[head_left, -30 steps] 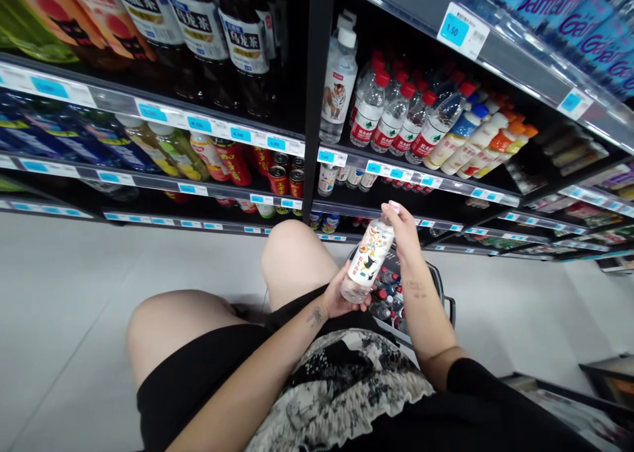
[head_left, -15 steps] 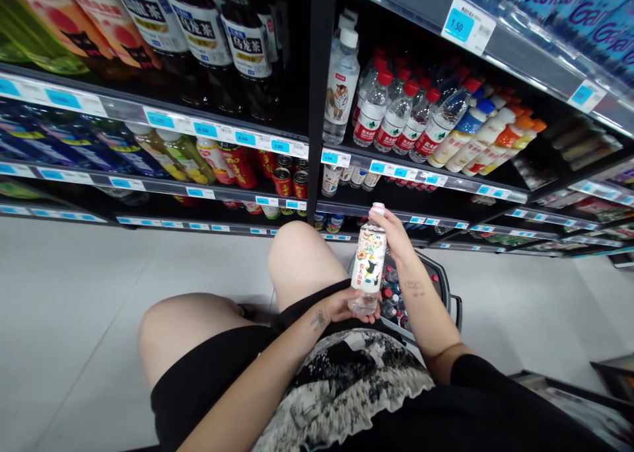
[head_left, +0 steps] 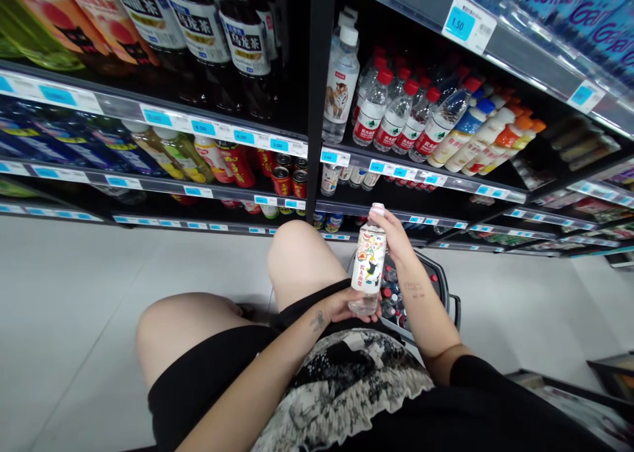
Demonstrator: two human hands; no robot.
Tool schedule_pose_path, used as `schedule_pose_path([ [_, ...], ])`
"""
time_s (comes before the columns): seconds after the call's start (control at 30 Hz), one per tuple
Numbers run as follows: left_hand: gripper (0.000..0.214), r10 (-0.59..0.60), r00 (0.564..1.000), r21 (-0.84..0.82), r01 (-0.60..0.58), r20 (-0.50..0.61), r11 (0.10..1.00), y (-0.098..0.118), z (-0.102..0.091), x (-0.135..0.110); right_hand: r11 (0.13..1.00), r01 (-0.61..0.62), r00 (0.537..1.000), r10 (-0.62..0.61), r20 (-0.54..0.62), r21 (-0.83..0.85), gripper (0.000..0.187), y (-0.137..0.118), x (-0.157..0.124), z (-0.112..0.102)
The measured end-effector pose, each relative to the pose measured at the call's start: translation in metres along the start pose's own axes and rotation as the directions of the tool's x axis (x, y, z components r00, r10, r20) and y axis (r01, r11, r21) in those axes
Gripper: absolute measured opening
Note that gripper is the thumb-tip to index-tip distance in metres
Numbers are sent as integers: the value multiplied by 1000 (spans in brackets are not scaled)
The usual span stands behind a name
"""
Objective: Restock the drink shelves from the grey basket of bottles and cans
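The bottle [head_left: 369, 260] holds clear liquid [head_left: 365, 304]; the basket [head_left: 441, 273], capped bottles [head_left: 391, 297].

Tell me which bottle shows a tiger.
The front white-capped water bottle beside the black upright; neighbouring red-capped bottles have red-and-white labels.

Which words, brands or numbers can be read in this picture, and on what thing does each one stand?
"农夫山泉": held bottle, in red.
"乌龙茶": dark tea bottles.
"1.50": large price tag, upper right.
"4.00": small price tag, left shelf.
"Ga...": blue packs, the rest unclear.
Too small or blurred: most other price tags and the print on the red cans.
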State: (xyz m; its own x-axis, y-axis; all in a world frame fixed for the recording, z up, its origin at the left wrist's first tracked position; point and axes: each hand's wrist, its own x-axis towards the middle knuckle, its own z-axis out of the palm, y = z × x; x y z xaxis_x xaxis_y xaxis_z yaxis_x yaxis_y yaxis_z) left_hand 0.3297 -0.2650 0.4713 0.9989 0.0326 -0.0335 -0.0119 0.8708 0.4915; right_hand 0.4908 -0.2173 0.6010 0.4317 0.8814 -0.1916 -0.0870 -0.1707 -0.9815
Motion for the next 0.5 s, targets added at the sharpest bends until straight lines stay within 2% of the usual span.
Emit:
schedule_pose_path([
  [0.07, 67, 70, 987, 5, -70, -146, 998, 1, 7, 3, 1000, -2, 1000, 2, 20, -15, 50, 4, -1, 0],
  [0.13, 62, 125, 952, 8, -128, -280, 992, 0, 12, 8, 998, 19, 999, -18, 34, -55, 50, 9, -3, 0],
  [0.2, 58, 125, 928, -8, -136, -352, 991, -1, 13, 12, 996, 34, 999, -32, 27, -81, 52, 15, -6, -2],
  [0.27, 57, 92, 916, -34, -115, -390, 993, -1, 13, 14, 996, 9, 1000, -6, 31, -90, 55, 21, -10, -9],
  [0.33, 58, 68, 911, -60, -101, -408, 993, 0, 12, 15, 990, -66, 994, 76, 78, -121, 58, 28, -15, -18],
  [0.43, 57, 88, 916, -70, -124, -391, 990, 2, 14, 16, 953, -210, 940, 259, 223, -221, 58, 41, -21, -30],
  [0.5, 56, 117, 912, -54, -150, -394, 987, 4, 15, 17, 937, -252, 928, 305, 215, -243, 55, 52, -19, -36],
])
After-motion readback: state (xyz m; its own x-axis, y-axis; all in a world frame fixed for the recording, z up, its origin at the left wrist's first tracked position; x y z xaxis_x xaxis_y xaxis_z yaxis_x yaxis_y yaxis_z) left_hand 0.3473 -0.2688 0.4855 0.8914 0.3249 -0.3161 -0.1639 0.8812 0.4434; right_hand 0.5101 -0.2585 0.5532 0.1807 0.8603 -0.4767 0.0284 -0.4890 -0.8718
